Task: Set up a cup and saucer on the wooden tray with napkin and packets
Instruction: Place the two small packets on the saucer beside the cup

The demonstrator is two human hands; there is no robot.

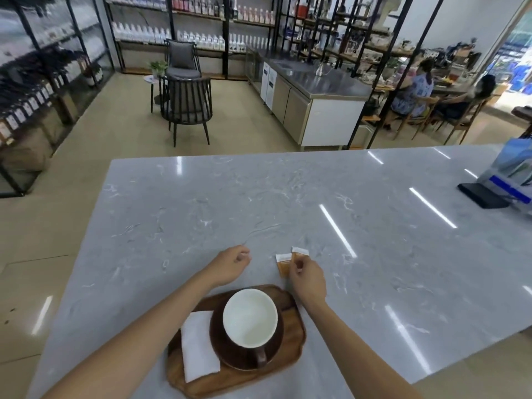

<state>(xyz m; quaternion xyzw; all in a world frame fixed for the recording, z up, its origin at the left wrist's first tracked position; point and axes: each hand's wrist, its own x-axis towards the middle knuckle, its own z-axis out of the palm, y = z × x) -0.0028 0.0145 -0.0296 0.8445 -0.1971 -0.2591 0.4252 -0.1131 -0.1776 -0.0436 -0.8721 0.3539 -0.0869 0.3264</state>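
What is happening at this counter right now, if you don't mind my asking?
A person is laying out a coffee tray. The cup sits on its saucer on the wooden tray, with a folded napkin beside it. The right hand is at two orange packets out on the marble counter; the left hand hovers empty.

Marble counter (259, 203) lies open ahead and to both sides of the wooden tray (290, 349). Only obstructions: two orange packets (283, 263) beyond the tray, and a blue bag (509, 174) at far right.
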